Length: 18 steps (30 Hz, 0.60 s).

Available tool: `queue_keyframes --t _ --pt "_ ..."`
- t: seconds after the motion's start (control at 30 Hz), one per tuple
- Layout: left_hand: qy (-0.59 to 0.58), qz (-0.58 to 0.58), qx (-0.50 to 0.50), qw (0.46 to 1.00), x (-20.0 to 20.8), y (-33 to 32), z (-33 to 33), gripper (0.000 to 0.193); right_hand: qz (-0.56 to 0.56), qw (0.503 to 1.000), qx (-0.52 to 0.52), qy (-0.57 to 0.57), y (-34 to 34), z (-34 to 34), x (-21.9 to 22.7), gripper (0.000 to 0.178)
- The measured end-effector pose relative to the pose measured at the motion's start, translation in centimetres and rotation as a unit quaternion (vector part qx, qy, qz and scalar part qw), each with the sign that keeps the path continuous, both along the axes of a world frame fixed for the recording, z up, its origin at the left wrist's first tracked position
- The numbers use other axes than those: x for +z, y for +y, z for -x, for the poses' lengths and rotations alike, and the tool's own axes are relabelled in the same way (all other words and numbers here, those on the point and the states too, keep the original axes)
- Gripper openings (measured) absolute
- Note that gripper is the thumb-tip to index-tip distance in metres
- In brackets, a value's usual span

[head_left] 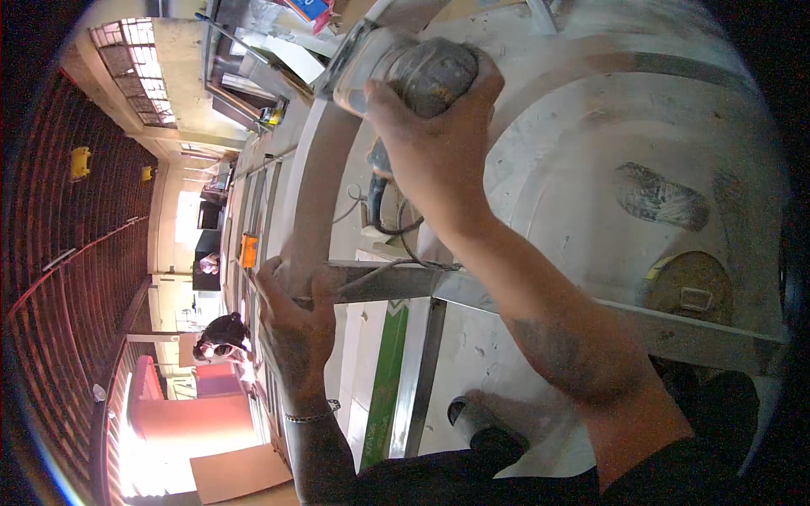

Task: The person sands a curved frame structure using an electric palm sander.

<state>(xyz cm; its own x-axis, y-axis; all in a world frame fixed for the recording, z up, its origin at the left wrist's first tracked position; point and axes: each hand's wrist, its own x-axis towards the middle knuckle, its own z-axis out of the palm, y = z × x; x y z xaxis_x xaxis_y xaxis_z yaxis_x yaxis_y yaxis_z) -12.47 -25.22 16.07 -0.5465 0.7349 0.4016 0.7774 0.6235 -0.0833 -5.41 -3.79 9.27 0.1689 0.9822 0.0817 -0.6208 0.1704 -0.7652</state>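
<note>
Right hand (434,126) grips a grinder (405,72); left hand (291,316) clasps a steel frame (405,282) over a dusty white floor (591,169) in a workshop.

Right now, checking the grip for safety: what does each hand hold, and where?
Right hand grips a power grinder around its body; left hand clasps the metal frame bar.

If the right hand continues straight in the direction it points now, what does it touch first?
Probably the curved grey metal frame bar. The right hand grips a dusty grey power tool, pointing up-left toward it, though depth is unclear.
</note>
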Motion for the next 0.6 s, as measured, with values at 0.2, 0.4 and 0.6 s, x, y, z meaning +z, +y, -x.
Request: queue_keyframes --t 0.2,0.4,0.6 --pt "0.005 -0.013 0.009 1.000 -0.1 0.0 0.3 0.061 -0.091 0.989 0.013 -0.116 -4.0 0.1 -0.1 0.088" --pt "-0.010 -0.019 0.000 1.000 -0.2 -0.2 0.4 0.062 -0.068 0.983 0.106 -0.135 -6.9 -1.8 0.6 0.091" --pt "-0.008 -0.022 0.004 1.000 -0.3 -0.3 0.6 0.062 -0.065 0.985 0.047 -0.152 -4.7 -1.1 0.4 0.091"
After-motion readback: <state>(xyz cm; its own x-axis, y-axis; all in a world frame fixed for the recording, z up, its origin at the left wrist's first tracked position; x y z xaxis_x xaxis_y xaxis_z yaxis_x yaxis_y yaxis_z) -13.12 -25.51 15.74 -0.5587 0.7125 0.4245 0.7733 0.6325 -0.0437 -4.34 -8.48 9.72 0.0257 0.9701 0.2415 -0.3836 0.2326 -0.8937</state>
